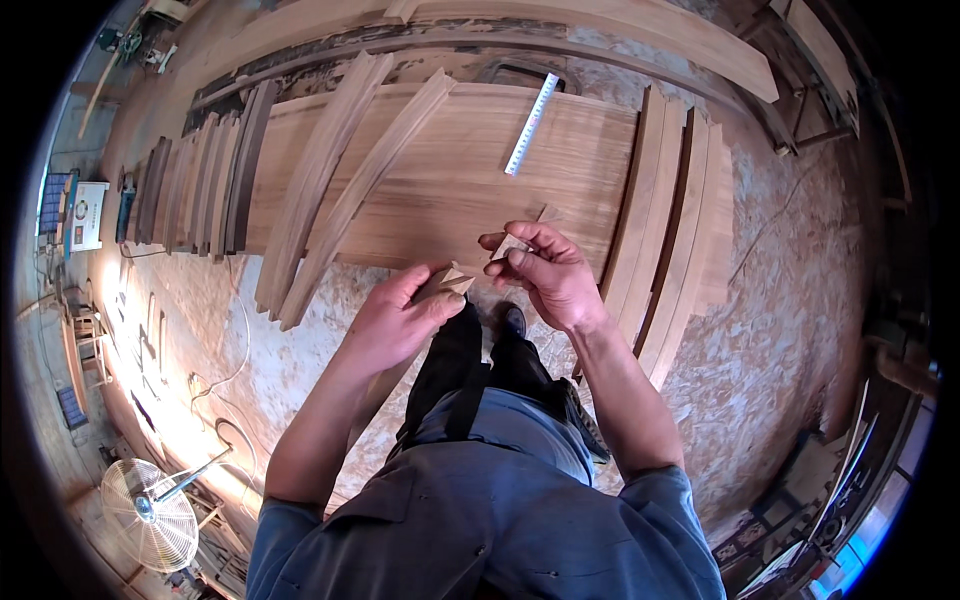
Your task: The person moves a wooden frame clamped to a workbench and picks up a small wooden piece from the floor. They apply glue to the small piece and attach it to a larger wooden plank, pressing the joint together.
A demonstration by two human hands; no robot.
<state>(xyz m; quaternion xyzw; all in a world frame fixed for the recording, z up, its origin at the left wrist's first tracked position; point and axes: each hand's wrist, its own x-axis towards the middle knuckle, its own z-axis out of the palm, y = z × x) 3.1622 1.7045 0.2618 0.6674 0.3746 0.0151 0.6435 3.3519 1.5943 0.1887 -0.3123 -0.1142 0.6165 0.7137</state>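
My left hand (393, 318) is closed around the end of a wooden moulding strip (457, 280), whose cut profile faces the other hand. The strip seems to run back beneath my left forearm, where most of it is hidden. Between the thumb and fingers of my right hand (556, 277) is a small light-coloured wood piece (511, 246). The two pieces are a short way apart, near the front edge of a broad wooden board (480, 150). A small wood offcut (549, 213) lies on the board just beyond my right hand.
A white ruler (531, 125) lies slantwise on the board. Two long moulded strips (325, 180) cross its left part, with several shorter pieces (205, 185) farther left. Long planks (660, 220) lie at right. A standing fan (148, 510) is at lower left; cables (240, 380) trail across the floor.
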